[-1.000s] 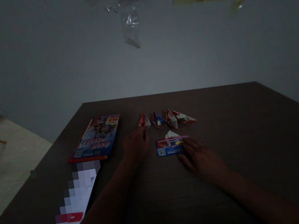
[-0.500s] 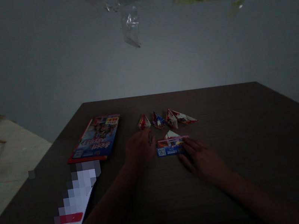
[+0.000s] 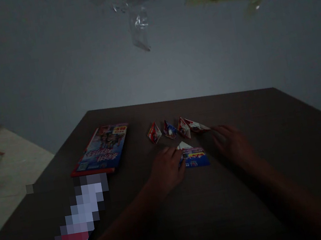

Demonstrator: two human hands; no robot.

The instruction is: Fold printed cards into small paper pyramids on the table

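A partly folded, printed paper [image 3: 195, 157] lies flat on the dark wooden table [image 3: 250, 187]. My left hand [image 3: 168, 169] covers its left end, fingers laid on it. My right hand [image 3: 233, 143] hovers to the right of the paper with fingers apart, near the rightmost of several small folded paper pieces [image 3: 178, 128] that stand in a row just behind. The room is dim.
A colourful booklet [image 3: 101, 149] lies at the left of the table. A blurred-out white sheet [image 3: 78, 218] lies nearer the left front edge. The table's left edge drops to a pale floor [image 3: 2, 181]. Clear tape and plastic hang on the wall [image 3: 139, 22].
My left hand moved right from the leftmost folded piece onto the flat paper's left end. My right hand lifted off the paper and went right and back. The paper shifted slightly right.
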